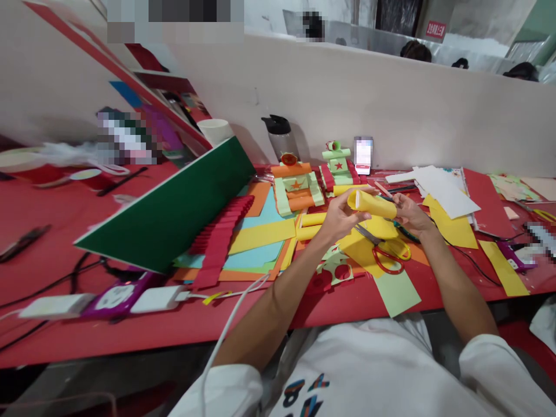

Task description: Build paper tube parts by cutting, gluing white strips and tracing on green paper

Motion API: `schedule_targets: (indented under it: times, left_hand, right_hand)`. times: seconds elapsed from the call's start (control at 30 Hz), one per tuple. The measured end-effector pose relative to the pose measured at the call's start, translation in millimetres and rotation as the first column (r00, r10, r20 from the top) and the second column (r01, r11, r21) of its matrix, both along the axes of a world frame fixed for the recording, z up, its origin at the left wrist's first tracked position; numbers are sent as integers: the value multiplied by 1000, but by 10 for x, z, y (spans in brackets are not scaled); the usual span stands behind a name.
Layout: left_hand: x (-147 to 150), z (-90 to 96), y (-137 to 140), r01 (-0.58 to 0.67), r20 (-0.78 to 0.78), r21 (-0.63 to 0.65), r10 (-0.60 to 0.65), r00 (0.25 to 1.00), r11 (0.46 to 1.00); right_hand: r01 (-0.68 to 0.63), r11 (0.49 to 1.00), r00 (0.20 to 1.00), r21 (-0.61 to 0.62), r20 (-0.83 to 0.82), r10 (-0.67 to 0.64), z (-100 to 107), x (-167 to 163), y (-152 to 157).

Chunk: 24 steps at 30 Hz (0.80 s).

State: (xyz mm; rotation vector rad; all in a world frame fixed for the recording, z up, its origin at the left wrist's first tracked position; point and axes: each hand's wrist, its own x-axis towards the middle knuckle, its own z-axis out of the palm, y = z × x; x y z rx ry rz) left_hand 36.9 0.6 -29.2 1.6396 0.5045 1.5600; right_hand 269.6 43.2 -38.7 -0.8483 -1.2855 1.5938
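A yellow paper roll (377, 204) is held above the table between both hands. My left hand (340, 215) is closed around its left end, thumb underneath. My right hand (410, 213) pinches the right end; a thin pinkish stick-like shape beside its fingers is too small to make out. Below the roll lie scissors (377, 238) with red and yellow handles, on yellow paper. More yellow paper rolls (310, 233) rest left of my left hand. Behind stand two paper models, one orange and pale green (295, 188), one green and red (339, 167).
A green board (174, 202) leans at the left beside a pleated red paper strip (221, 243). Chargers (156, 298) with a white cable sit at the front edge. A bottle (280, 139) and a phone (363, 155) stand by the partition (434, 116). White paper (447, 188) lies right.
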Motion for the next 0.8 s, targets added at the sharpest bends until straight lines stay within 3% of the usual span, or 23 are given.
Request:
schedule_targets:
  times: [0.37,0.53,0.63,0.73,0.8]
  left_hand:
    - [17,21,-42,-11,-4,-19,11,1000,1000]
    - [20,2,9,-31,-10,-41,31,999,999]
    - [-29,-14,88,-189,42,-29,190,981,982]
    - [-123,-37,170,-438,86,-60,442,893,897]
    - [-184,-49,208,-523,55,-91,528,847,848]
  right_hand:
    - [-34,999,999,-6,-18,34,-62,-2,15]
    - [34,998,999,53,-37,-33,-4,-10,9]
    - [197,965,980,174,-42,-192,31,4,20]
    - [346,883,935,319,-33,-354,34,19,33]
    - [385,834,912,396,-23,-410,23,15,36]
